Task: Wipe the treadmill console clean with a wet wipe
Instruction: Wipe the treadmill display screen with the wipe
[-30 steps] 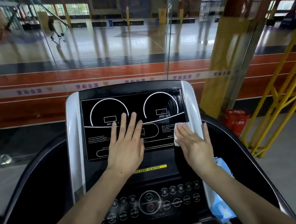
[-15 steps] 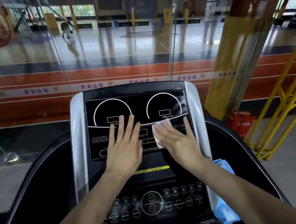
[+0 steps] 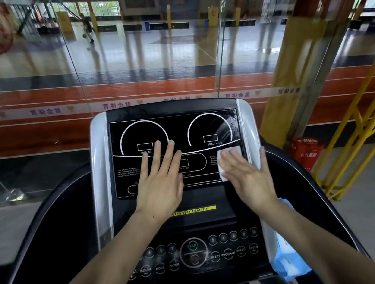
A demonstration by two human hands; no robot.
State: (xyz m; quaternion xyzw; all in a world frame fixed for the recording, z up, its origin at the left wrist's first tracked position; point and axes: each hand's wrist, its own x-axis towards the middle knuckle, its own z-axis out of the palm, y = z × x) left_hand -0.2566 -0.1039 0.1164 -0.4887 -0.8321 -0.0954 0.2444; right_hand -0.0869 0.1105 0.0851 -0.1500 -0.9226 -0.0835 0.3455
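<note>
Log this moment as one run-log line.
right hand flat, pressing wet wipe on console display right edge | left hand flat on display | blue wipe pack beside console

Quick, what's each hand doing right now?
Left hand: open, flat on the console screen.
Right hand: open, pressing the wet wipe against it.

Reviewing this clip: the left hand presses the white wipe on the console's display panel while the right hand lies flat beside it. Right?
Not quite: the hands are swapped. In the head view the right hand presses the white wipe on the display panel, while the left hand lies flat beside it.
</note>
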